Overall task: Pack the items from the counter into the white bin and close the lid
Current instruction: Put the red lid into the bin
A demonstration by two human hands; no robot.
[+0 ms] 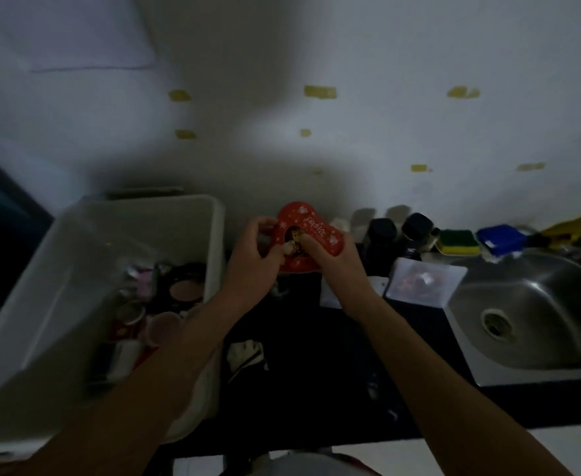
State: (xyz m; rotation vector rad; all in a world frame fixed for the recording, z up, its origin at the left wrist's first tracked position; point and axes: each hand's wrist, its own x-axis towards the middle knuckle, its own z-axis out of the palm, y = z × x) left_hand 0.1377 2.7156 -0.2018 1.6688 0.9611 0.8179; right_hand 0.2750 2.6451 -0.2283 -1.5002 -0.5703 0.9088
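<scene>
A red heart-shaped tin (pixel 304 223) with white print is held up above the dark counter (pixel 316 372), near the wall. My left hand (pixel 253 250) grips its left side and my right hand (pixel 332 254) grips its right side, thumbs on the front. The white bin (pixel 76 255) stands open at the left and holds several items, among them a makeup compact (pixel 186 290) and a red can (pixel 129 321). No lid is plainly visible.
Right of the tin stand dark bottles (pixel 381 242) along the wall and a clear plastic box (pixel 422 281) with small things inside. A steel sink (pixel 529 314) fills the right side, with a sponge (pixel 459 240) and a blue item (pixel 500 238) behind it.
</scene>
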